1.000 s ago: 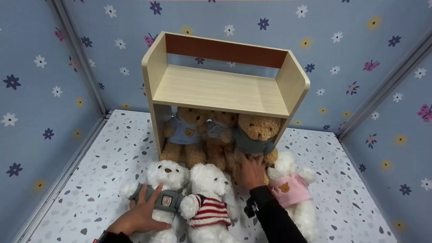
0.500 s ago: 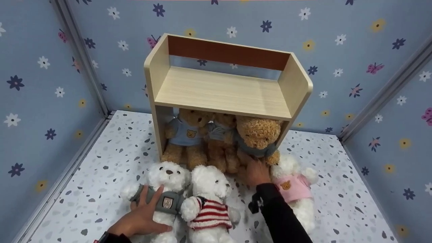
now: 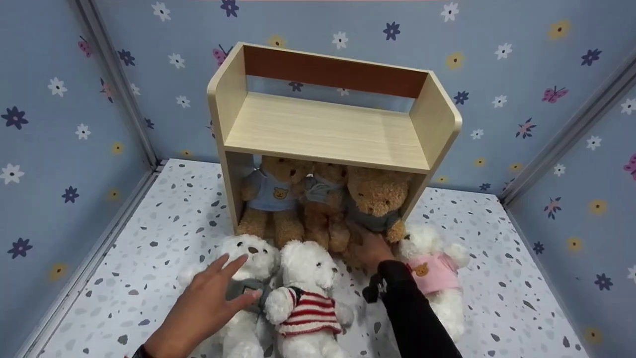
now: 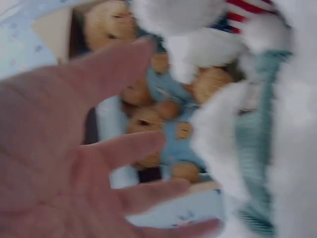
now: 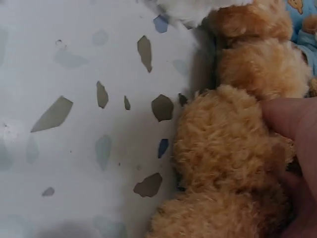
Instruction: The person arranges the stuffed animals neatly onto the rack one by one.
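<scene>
My left hand [image 3: 201, 298] is raised over a white teddy bear [image 3: 243, 343] in a grey-green top. Its fingers are spread, and the left wrist view shows no thing in that hand. At the right end of the shelf's lower compartment leans a brown teddy bear [image 3: 380, 191] in a dark green top, head tipped forward. My right hand [image 3: 371, 251] grips this bear low on its body; the fingertips are partly hidden. In the right wrist view my thumb [image 5: 292, 114] presses into its curly fur [image 5: 218, 144].
Two brown bears in blue tops [image 3: 273, 194] and grey-blue [image 3: 320, 191] sit left in the wooden shelf [image 3: 318, 129]. A white bear in red stripes [image 3: 310, 313] lies in front, and one in pink [image 3: 435, 273] lies right. Flowered walls [image 3: 546, 124] enclose the speckled surface [image 3: 497, 288].
My left hand has lifted off the white bear in grey-green. The brown bear in dark green has tipped its head forward and sits slightly further into the shelf, my right hand still at its lower body.
</scene>
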{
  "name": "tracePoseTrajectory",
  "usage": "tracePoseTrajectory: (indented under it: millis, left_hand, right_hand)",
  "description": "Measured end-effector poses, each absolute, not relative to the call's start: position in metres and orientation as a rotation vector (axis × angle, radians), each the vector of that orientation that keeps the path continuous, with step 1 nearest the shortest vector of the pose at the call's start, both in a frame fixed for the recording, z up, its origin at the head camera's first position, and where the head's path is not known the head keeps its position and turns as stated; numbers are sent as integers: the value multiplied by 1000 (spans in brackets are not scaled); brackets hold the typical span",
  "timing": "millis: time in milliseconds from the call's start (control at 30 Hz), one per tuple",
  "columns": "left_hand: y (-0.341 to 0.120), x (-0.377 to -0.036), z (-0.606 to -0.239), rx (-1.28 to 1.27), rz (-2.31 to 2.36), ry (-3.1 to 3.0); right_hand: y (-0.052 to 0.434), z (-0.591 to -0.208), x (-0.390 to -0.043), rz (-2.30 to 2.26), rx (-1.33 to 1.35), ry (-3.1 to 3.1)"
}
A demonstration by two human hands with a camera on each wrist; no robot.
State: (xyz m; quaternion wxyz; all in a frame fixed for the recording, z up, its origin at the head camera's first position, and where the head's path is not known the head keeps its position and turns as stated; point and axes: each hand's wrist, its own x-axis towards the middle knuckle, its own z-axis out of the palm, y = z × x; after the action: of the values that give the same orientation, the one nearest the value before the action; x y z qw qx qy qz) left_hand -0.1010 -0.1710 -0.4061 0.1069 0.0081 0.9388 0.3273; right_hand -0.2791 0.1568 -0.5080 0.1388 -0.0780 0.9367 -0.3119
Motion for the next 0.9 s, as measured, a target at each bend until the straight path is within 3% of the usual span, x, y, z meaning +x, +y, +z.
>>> tracePoseTrajectory:
  millis: [333, 700, 900]
  left_hand:
    - [-154, -101, -385, 136, 1129, 3226]
    - [-157, -98, -407, 8, 1033, 3111]
    - [-168, -105, -436, 8, 830, 2805]
  right_hand:
    - [156, -509, -287, -883, -251, 2688]
    - [155, -516, -285, -891, -312, 2711]
    - [160, -522, -279, -950, -431, 2797]
